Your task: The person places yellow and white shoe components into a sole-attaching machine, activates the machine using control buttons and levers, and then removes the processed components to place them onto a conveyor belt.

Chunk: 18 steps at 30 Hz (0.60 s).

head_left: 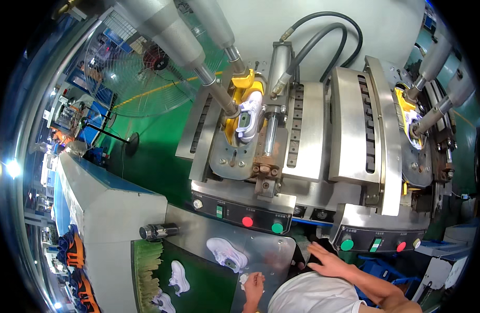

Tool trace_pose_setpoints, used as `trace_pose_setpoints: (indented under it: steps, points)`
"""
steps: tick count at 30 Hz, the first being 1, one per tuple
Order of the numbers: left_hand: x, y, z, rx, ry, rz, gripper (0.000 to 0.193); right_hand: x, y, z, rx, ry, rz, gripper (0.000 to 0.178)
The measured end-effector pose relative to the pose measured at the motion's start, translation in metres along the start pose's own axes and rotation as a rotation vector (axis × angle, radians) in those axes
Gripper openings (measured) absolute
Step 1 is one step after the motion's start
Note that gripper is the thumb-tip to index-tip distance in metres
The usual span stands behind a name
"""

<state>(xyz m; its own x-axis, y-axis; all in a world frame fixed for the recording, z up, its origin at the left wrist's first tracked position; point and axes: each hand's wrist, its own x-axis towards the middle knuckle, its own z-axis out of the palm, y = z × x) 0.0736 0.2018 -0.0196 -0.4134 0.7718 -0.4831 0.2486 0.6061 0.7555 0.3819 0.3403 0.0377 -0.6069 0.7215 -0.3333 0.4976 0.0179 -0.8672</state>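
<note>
My left hand [254,284] is low at the metal table's edge with its fingers curled. Something small and white [243,280] shows against those fingers; its kind is unclear. Just beyond, a white sneaker [219,249] lies on the metal table [274,254]. My right hand [327,262] is stretched out flat, fingers apart and holding nothing, below the right control panel [383,237]. In the left press, a pale sneaker [248,117] sits against a yellow holder [230,130] under metal rods. Another sneaker [416,140] is partly hidden under rods in the right press.
Two white sneakers, one nearer [164,301] and one farther [179,277], lie on a green conveyor belt [203,279]. A left control panel [234,214] has coloured buttons. Steel press jaws [307,125] stand ahead. A large fan [156,58] and orange-and-dark shoes [73,250] are at left.
</note>
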Motion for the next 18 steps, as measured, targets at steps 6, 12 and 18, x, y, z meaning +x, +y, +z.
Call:
trace_pose_setpoints:
  steps: [6, 12, 18]
  points:
    - [-0.001, -0.007, 0.004, 0.195, -0.015, 0.032, 0.023, -0.121, 0.159, 0.035, 0.100, 0.293, 0.701, 0.045]
    - [0.002, 0.018, 0.016, 0.279, -0.043, 0.012, 0.026, -0.204, 0.257, 0.122, -0.088, 0.082, 1.143, 0.034]
    - [0.005, -0.005, 0.028, 0.204, -0.003, -0.004, 0.024, -0.169, 0.243, 0.115, 0.090, 0.158, 1.282, 0.032]
